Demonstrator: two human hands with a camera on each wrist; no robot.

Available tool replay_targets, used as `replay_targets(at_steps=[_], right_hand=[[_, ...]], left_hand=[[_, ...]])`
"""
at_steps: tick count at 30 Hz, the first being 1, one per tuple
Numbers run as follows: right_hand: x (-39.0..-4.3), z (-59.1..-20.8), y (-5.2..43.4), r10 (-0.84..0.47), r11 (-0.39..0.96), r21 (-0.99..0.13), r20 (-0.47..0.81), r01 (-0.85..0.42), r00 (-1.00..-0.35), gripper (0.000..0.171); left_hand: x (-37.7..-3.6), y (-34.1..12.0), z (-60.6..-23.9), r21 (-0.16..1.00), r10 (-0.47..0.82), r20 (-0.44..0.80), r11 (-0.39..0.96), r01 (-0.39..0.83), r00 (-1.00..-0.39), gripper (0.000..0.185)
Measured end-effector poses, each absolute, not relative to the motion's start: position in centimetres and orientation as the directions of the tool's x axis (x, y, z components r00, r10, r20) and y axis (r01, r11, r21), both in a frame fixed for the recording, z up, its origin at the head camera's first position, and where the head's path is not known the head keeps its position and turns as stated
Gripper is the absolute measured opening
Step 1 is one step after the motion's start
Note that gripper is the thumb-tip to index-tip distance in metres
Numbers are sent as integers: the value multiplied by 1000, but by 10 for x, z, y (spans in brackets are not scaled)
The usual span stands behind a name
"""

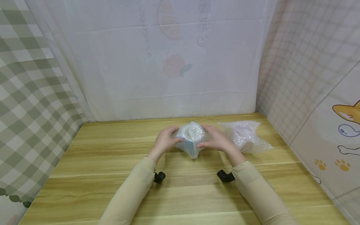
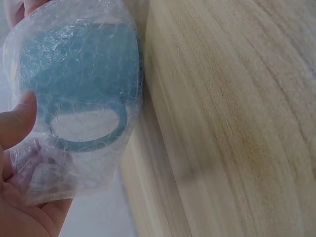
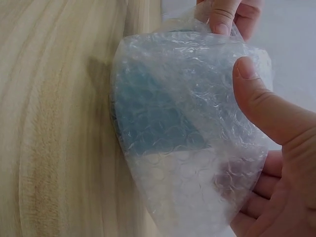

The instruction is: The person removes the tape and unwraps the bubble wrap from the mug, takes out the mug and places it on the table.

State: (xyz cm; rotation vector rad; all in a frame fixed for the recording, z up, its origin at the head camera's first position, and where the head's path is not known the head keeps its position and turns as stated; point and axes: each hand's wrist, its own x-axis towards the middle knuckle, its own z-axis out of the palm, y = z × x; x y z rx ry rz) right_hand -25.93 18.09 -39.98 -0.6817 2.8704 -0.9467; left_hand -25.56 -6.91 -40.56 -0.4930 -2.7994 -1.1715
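Note:
A blue mug wrapped in clear bubble wrap [image 1: 191, 139] stands on the wooden table [image 1: 112, 162] near its middle. My left hand [image 1: 166, 139] grips the wrap on its left side, and my right hand [image 1: 215, 139] grips it on the right. The left wrist view shows the blue mug [image 2: 81, 84] with its handle under the wrap, my left thumb [image 2: 17, 121] pressed against it. From the right wrist, the wrapped mug [image 3: 168, 128] has my right thumb [image 3: 261, 103] on the wrap and fingertips [image 3: 224, 15] pinching its top.
A second bundle of bubble wrap [image 1: 244, 136] with something pale pink inside lies just right of my right hand. White and checked cloth walls close in the table at the back and both sides. The table's front half is bare wood.

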Motion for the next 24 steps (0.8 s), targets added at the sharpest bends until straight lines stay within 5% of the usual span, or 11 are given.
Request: replay_targets(at_steps=[24], right_hand=[[-243, -410, 170, -349, 732, -555, 193, -395, -917, 91]], left_hand=[[-253, -67, -409, 657, 252, 192, 685, 315, -948, 34]])
